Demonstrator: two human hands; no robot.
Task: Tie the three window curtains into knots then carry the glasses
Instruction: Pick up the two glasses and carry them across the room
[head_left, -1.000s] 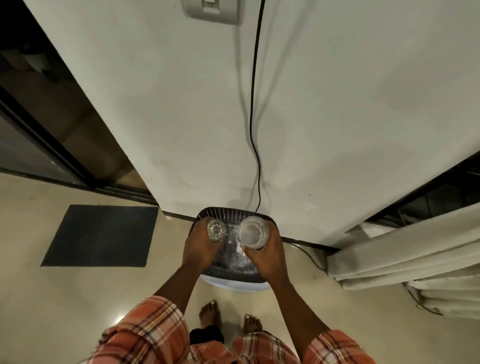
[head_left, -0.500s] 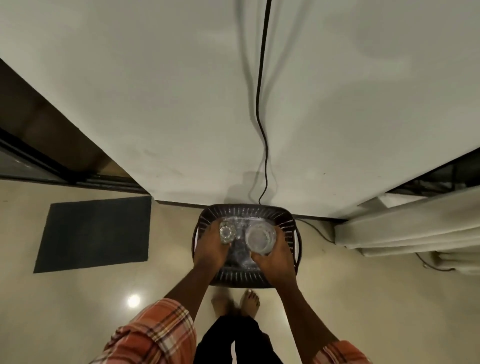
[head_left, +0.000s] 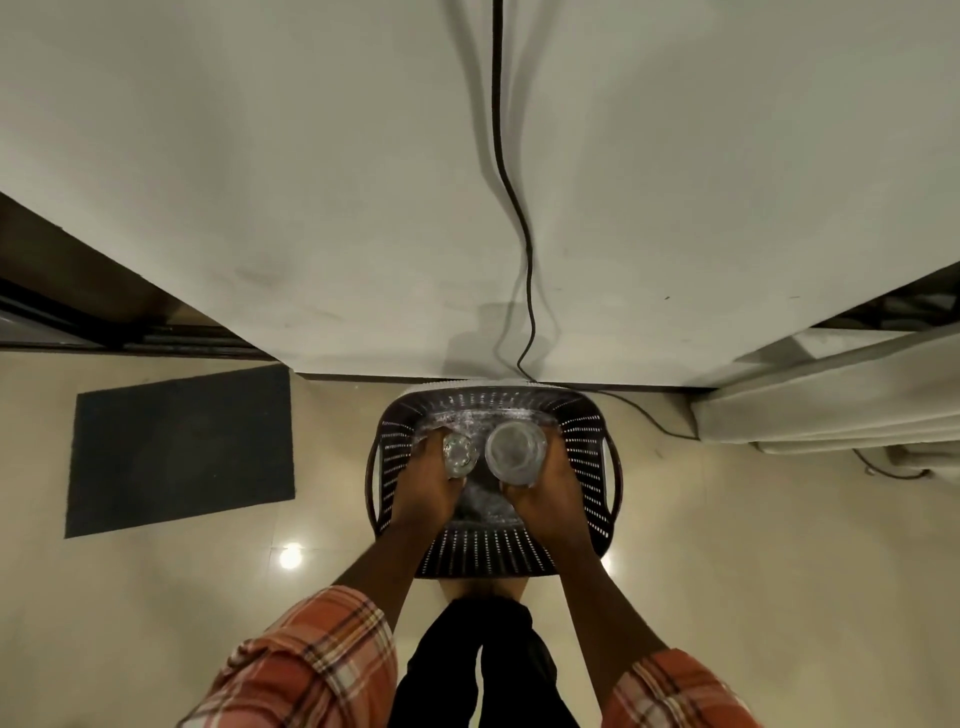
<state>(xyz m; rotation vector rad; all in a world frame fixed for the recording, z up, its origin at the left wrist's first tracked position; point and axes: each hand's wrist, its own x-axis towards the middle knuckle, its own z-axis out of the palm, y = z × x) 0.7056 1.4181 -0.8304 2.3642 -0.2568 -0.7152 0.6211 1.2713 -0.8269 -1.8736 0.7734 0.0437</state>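
Note:
I look straight down at a dark slotted plastic basket (head_left: 582, 467) standing on the floor against the white wall. My left hand (head_left: 423, 491) grips a small clear glass (head_left: 458, 453) above the basket's inside. My right hand (head_left: 545, 493) grips a wider clear glass (head_left: 514, 449) beside it. Both glasses are upright, mouths facing me, nearly touching each other. More clear glassware (head_left: 483, 501) glints at the basket's bottom between my hands. A white curtain (head_left: 831, 410) bunches at the right edge.
A black cable (head_left: 511, 208) runs down the wall (head_left: 311, 182) behind the basket and trails right along the floor. A dark mat (head_left: 179, 447) lies on the tiled floor at the left. A dark door frame (head_left: 78, 291) is at far left. My feet are just behind the basket.
The view has tilted further down and closer over the basket. Both hands with their glasses have sunk lower toward the basket's inside, staying side by side.

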